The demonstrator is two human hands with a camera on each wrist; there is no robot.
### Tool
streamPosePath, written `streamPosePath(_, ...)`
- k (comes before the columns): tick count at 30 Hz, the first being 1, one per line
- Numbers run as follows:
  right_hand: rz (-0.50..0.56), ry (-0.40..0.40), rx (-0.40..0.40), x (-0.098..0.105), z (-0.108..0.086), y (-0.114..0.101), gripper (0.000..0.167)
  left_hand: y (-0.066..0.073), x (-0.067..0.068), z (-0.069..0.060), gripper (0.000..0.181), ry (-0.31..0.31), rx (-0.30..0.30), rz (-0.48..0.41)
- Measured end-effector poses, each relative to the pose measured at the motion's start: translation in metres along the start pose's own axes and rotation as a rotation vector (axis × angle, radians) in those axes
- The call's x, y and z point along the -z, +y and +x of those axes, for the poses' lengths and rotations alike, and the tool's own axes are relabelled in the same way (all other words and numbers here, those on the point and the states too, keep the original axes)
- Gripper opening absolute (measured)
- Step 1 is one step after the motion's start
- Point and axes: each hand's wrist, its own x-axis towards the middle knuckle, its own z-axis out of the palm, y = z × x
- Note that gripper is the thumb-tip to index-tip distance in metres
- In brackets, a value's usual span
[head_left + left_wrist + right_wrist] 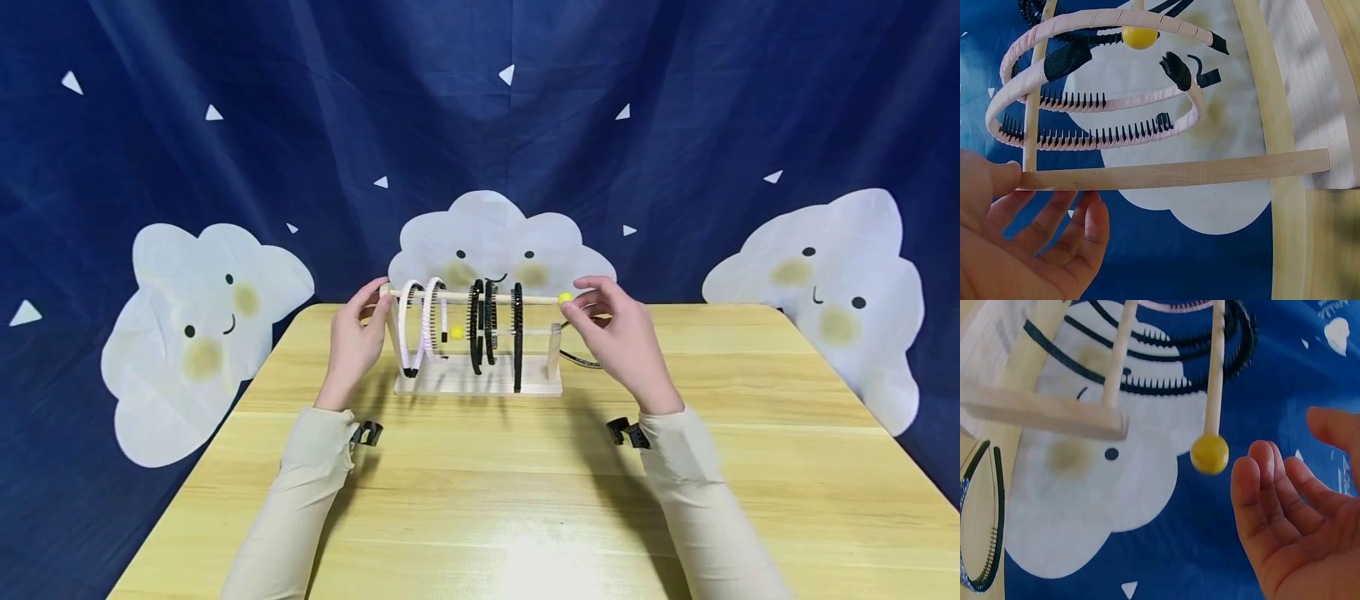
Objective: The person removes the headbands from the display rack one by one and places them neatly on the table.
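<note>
A wooden headband rack [450, 385] stands on the table, with one rod above another. Two pink wrapped headbands [1110, 145] with dark comb teeth hang at the left of its upper rod. Farther right along that rod hang three black toothed headbands [517, 350]. My left hand [356, 335] pinches the top of the rack's left post [1147, 177] between thumb and fingers. Beside the yellow ball [1209, 454] that caps the upper rod's right end is my right hand [618, 337]. Its loosely bent fingers are apart from the ball in the right wrist view.
Another dark headband [999, 519] with a glittery side lies on the table [480, 483], right of the rack. A second yellow ball [457, 332] sits behind the pink headbands. A blue curtain [480, 125] with white clouds hangs behind the table.
</note>
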Motion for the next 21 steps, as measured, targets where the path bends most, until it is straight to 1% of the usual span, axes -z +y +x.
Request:
streamPosePath(6,0.016,-0.043,0.034,-0.014,-0.004,-0.01,0.032,0.001,-0.001,0.0,0.037,0.005,-0.009,0.001)
streamPosePath(10,0.016,-0.069,0.036,-0.023,-0.005,-0.012,0.034,0.001,-0.001,0.0,0.037,0.007,-0.004,0.003)
streamPosePath(16,0.023,-0.087,0.03,-0.037,-0.008,-0.014,0.038,0.002,-0.001,0.0,0.037,0.002,0.011,0.009)
streamPosePath(21,0.024,-0.095,0.033,-0.049,-0.011,-0.015,0.04,0.0,-0.001,0.0,0.038,0.0,0.005,0.009)
